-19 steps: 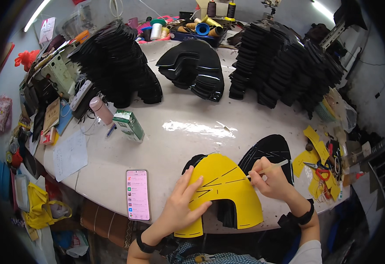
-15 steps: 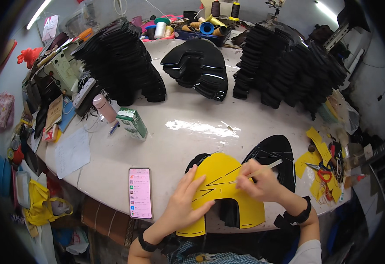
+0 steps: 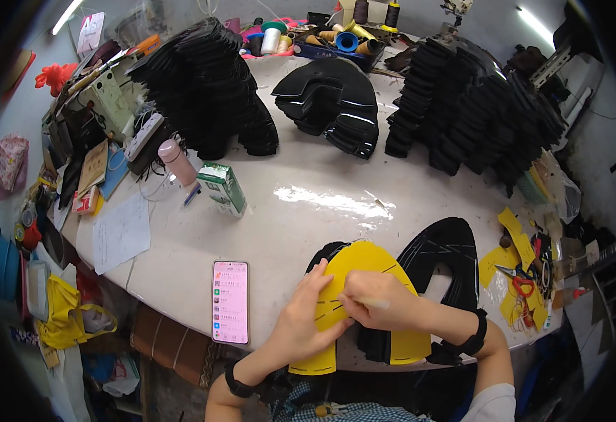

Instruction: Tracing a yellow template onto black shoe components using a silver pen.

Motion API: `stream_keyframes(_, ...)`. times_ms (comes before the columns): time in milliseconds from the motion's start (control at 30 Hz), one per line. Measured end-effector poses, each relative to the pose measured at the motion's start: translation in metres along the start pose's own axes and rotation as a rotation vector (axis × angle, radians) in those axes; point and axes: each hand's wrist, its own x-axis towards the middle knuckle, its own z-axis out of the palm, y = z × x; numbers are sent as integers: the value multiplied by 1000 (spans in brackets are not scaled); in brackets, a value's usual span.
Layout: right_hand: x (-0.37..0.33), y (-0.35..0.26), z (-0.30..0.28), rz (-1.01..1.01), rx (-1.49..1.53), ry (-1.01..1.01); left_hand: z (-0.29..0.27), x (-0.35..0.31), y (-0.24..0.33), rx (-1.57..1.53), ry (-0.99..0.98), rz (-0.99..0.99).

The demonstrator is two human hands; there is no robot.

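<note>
A yellow arch-shaped template (image 3: pixel 368 259) with thin slots lies over a black arch-shaped piece (image 3: pixel 374 346) near the table's front edge. My left hand (image 3: pixel 306 318) rests on the template's left side with its fingers spread, pressing it flat. My right hand (image 3: pixel 384 299) is closed around a pale, slim pen (image 3: pixel 373 302), held over the middle of the template. Its tip is hidden by my fingers. Just to the right sits another black arch-shaped piece (image 3: pixel 457 247) with pale lines drawn on it, partly covered by my right forearm.
A phone (image 3: pixel 231 302) lies left of my hands, with a green box (image 3: pixel 221 188) and pink bottle (image 3: pixel 176 162) beyond. Tall stacks of black pieces (image 3: pixel 206 91) line the back. Scissors (image 3: pixel 522 285) and yellow scraps (image 3: pixel 494 264) lie at right.
My right hand has moved left and slightly down across the template with the pen, closer to my left hand. The left hand stays on the template. The whole view has shifted slightly.
</note>
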Motion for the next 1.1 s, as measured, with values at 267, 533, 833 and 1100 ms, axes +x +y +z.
stream_keyframes(267, -4, 5, -10, 528, 511, -10, -9, 0, -3, -119, -10, 21)
stream_keyframes(533, 16, -10, -2, 303, 239, -106, -7, -1, -5, -124, -6, -10)
stream_keyframes(833, 23, -11, 12, 138, 156, -43, -4, -2, 0, -257, -28, -150)
stream_keyframes(1100, -6, -4, -23, 333, 95, -161, -2, -2, -7, -85, 28, 17)
